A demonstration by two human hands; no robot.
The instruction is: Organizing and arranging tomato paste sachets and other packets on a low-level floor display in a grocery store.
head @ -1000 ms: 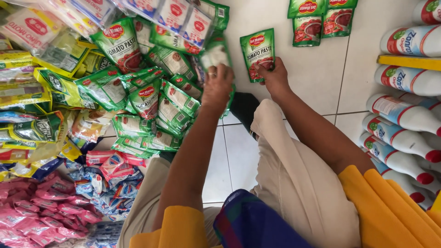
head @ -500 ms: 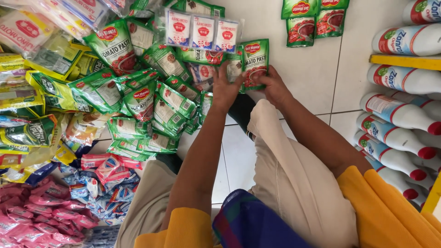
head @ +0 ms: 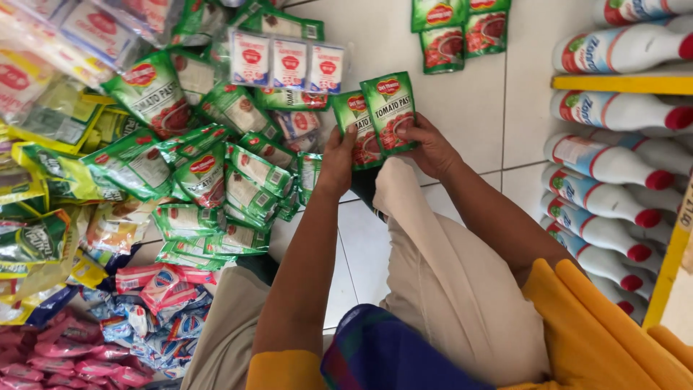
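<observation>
The right hand (head: 433, 148) has its grip closed on a green sauce packet (head: 390, 108), thumb on the front, holding it up flat. The left hand (head: 338, 162) has its grip closed on a second green packet (head: 354, 126), and the two packets sit side by side, edges touching, just above the person's knee. A second ago the right hand was alone, reaching far out to a packet on the white floor (head: 447, 101), and the left hand was over by the pile. Now both hands have come together in the middle with a packet each, so it looks like the packets are being gathered into a little stack. Both packets are flat and green, with a red badge on top and a red picture of sauce lower down. Just left of the hands lies a big messy pile of green packets (head: 209, 173) of the same kind. On top of that pile is a strip of three small white packets (head: 287, 61) with red spots. Farther out, two more green packets (head: 462, 32) lie alone on the floor. At the bottom left are pink and blue packets (head: 144, 310). On the right, a yellow shelf (head: 621, 83) holds white bottles with red caps (head: 613, 155) lying on their sides.
</observation>
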